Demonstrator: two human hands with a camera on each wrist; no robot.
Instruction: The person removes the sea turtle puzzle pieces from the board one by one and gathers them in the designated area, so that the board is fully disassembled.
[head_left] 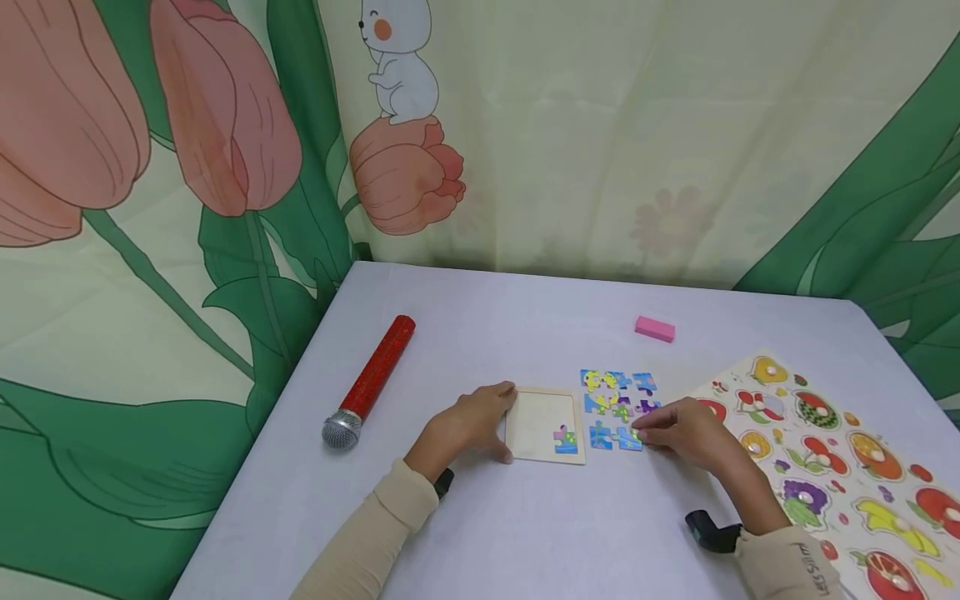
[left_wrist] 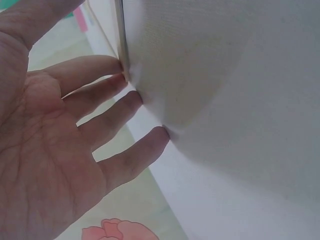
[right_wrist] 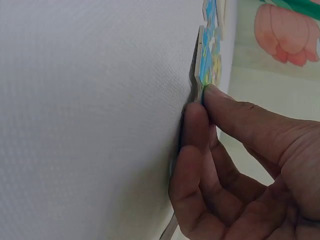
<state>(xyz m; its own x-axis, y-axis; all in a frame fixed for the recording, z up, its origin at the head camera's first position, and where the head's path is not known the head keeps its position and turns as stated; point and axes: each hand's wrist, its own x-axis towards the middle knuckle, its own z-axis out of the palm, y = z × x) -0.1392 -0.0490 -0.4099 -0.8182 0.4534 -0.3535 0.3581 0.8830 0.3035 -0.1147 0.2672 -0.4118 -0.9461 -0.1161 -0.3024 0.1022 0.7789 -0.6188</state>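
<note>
A small wooden puzzle tray (head_left: 534,427) lies on the table, with one blue and purple puzzle piece (head_left: 566,442) in its lower right corner. My left hand (head_left: 471,423) spans the tray's left side, its fairly straight fingers touching the edge. In the left wrist view, the fingertips (left_wrist: 134,97) meet the tray edge and tabletop. Right of the tray lie several loose puzzle pieces (head_left: 600,403) in rough rows. At their lower right, my right hand (head_left: 688,433) pinches a blue puzzle piece (right_wrist: 204,55) between thumb and index finger; that piece is slightly tilted off the table.
A red microphone (head_left: 378,367) with a silver head lies at the left. A pink block (head_left: 655,329) sits toward the back right. Under and beside my right forearm is a fruit-picture board (head_left: 840,492). A patterned curtain (head_left: 570,150) hangs behind the white table (head_left: 465,317).
</note>
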